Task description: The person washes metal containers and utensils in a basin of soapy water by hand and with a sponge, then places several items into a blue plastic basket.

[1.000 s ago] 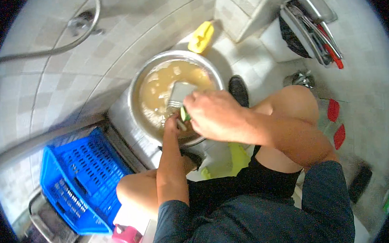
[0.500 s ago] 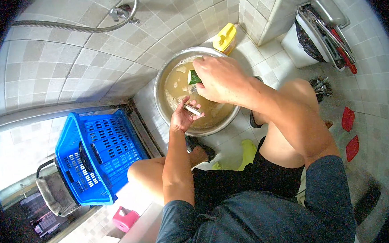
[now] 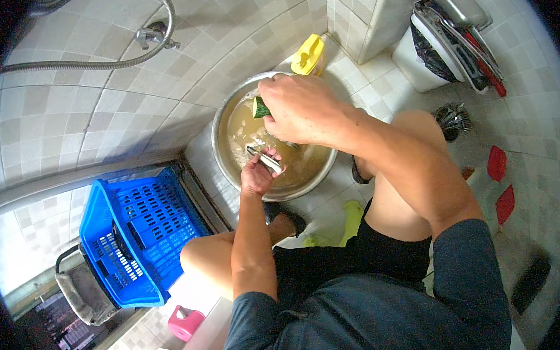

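Both of my hands are over a wide metal basin [image 3: 220, 154] of cloudy, foamy water. My left hand [image 3: 258, 175], palm up, holds a slim whitish utensil [image 3: 270, 161] with a dark edge; its exact kind is unclear. Up and to the right, my right hand [image 3: 295, 107] is closed around a dark green piece with a pale face [image 3: 260, 107], perhaps a scrubbing sponge. Most of that piece is hidden by the fingers. A thin shiny metal part shows below my right hand, too blurred to name.
A yellow jug [image 3: 308, 54] stands behind the basin. At left is a blue perforated crate [image 3: 147, 212], with a pink container [image 3: 185, 322] nearer. A white bin [image 3: 412, 61] with utensils and a metal pan on top is at far right; a cutlery bundle [image 3: 453, 121] lies nearby.
The view has shifted, so the surroundings sit slightly left. The utensil in my left hand now shows more of its length, its far end pointing up-left. Both hands keep their holds.
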